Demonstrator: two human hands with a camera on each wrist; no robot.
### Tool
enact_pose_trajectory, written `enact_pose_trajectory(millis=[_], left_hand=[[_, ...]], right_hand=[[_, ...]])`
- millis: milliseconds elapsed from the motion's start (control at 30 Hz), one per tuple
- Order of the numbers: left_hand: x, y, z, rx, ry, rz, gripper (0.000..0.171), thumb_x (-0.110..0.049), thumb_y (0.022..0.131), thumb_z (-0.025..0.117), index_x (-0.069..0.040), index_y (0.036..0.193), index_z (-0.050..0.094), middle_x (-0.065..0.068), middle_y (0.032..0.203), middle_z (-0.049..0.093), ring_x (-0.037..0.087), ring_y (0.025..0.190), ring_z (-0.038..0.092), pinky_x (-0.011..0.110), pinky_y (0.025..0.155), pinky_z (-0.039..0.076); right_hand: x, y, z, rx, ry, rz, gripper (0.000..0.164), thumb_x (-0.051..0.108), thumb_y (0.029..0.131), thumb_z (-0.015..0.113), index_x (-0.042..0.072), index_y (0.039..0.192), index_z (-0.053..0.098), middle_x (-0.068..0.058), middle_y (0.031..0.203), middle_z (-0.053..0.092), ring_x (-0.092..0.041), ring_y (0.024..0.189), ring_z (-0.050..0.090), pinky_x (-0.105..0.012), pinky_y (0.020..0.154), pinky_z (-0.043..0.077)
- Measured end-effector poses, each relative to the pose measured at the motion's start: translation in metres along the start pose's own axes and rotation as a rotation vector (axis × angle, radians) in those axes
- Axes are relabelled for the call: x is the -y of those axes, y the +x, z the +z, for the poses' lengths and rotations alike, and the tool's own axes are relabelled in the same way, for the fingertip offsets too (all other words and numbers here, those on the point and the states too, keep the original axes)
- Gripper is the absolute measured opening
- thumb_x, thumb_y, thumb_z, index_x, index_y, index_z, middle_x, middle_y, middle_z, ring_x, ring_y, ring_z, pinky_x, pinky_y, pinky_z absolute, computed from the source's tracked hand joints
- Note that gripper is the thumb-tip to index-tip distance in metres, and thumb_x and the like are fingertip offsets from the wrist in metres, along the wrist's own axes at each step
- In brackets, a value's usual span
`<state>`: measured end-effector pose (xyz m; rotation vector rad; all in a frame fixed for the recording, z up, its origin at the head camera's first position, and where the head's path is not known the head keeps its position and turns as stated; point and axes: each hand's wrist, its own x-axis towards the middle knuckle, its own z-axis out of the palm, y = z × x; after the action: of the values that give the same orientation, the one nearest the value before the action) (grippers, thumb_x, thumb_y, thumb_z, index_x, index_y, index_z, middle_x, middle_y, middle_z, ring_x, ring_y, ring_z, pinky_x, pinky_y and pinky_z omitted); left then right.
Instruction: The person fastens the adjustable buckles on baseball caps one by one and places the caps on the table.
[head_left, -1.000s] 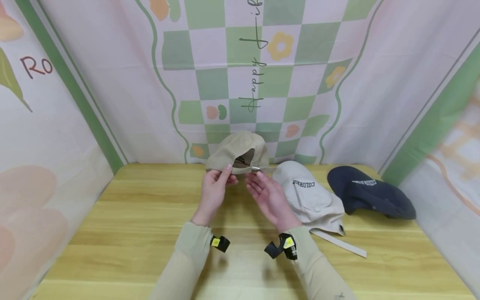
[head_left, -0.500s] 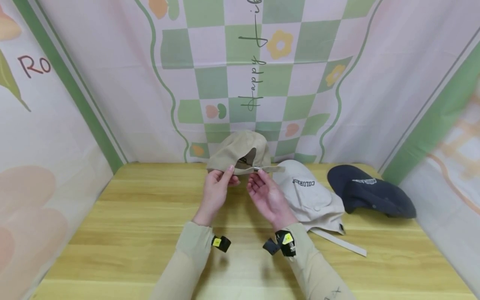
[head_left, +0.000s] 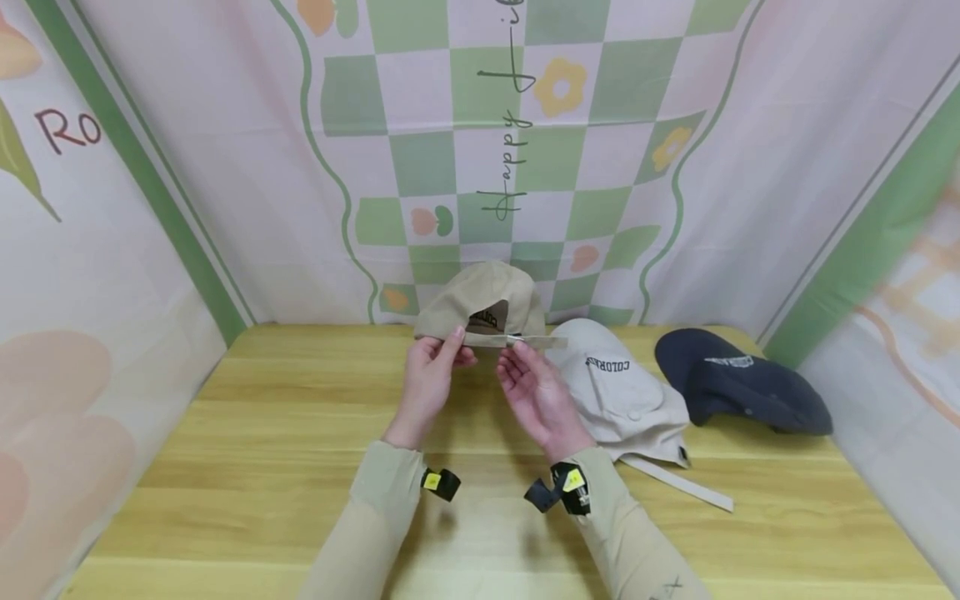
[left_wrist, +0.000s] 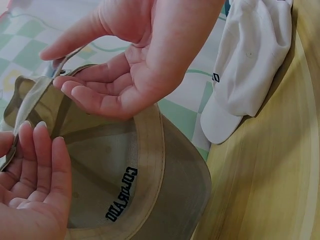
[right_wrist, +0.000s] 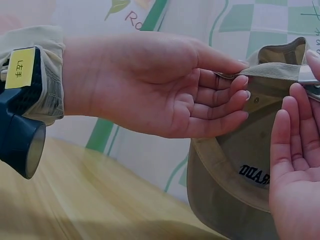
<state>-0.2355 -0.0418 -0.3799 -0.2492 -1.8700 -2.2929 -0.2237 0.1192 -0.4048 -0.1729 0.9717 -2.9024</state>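
Both hands hold a khaki baseball cap [head_left: 480, 292] by its back strap [left_wrist: 32, 100], with the rear opening turned toward me and the brim away. My left hand [head_left: 429, 382] pinches the strap between thumb and fingers at the left of the opening. The right hand [head_left: 542, 398] pinches it at the metal buckle [right_wrist: 306, 74], its other fingers loosely bent below. Past the buckle, the loose strap end [head_left: 551, 342] sticks out to the right. In the left wrist view, black COLORADO lettering [left_wrist: 121, 195] shows inside the cap, and the brim [left_wrist: 182, 185] points down and right.
Right of the hands, a white cap [head_left: 611, 383] lies on the wooden table [head_left: 285, 450], its long loose strap [head_left: 678, 485] trailing forward. Farther right lies a navy cap [head_left: 742, 387]. Printed curtains [head_left: 487, 158] hang behind the table and at both sides.
The loose strap end has come into fuller view right of the buckle and now lies flat and level. The cap has shifted slightly right; both hands keep their pinch.
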Motion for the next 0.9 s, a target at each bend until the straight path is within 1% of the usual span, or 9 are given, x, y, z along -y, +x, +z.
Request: enact_pose_trajectory(millis=[233,533,733,900], left_hand=[[0.0009,0.0001,-0.0019,-0.009,-0.018,0.005,0.022,-0.013,0.106,0.057,0.000,0.090,0.064,0.003,0.075,0.066,0.014,0.070,0.067,0.031,0.079,0.059],[0.0009,0.0001,-0.0018,-0.001,-0.022,0.000,0.022,-0.011,0.106,0.056,-0.001,0.088,0.063,0.005,0.076,0.066,0.015,0.070,0.066,0.034,0.080,0.059],[0.0010,0.0001,-0.0009,0.012,-0.034,0.001,0.022,-0.011,0.106,0.056,-0.003,0.087,0.063,0.005,0.075,0.066,0.015,0.070,0.066,0.036,0.081,0.059],[0.0008,-0.0009,-0.0010,0.016,-0.040,0.016,0.023,-0.013,0.107,0.055,-0.003,0.087,0.064,0.004,0.074,0.066,0.014,0.069,0.067,0.034,0.079,0.059]], right_hand=[[0.0025,0.0011,0.0036,-0.058,-0.043,0.007,0.014,0.006,0.102,0.061,0.009,0.092,0.070,-0.002,0.085,0.067,-0.012,0.078,0.062,-0.022,0.079,0.053],[0.0032,0.0007,0.0034,-0.054,-0.048,-0.002,0.009,0.009,0.101,0.064,0.009,0.094,0.070,-0.001,0.089,0.067,-0.011,0.081,0.061,-0.022,0.082,0.052],[0.0028,0.0021,0.0021,-0.053,-0.062,-0.001,0.012,0.014,0.102,0.064,0.011,0.091,0.069,0.001,0.086,0.066,-0.011,0.081,0.059,-0.022,0.081,0.050],[0.0022,0.0030,0.0005,-0.046,-0.080,0.017,0.015,0.015,0.103,0.062,0.011,0.089,0.068,0.000,0.086,0.065,-0.011,0.082,0.058,-0.022,0.080,0.049]])
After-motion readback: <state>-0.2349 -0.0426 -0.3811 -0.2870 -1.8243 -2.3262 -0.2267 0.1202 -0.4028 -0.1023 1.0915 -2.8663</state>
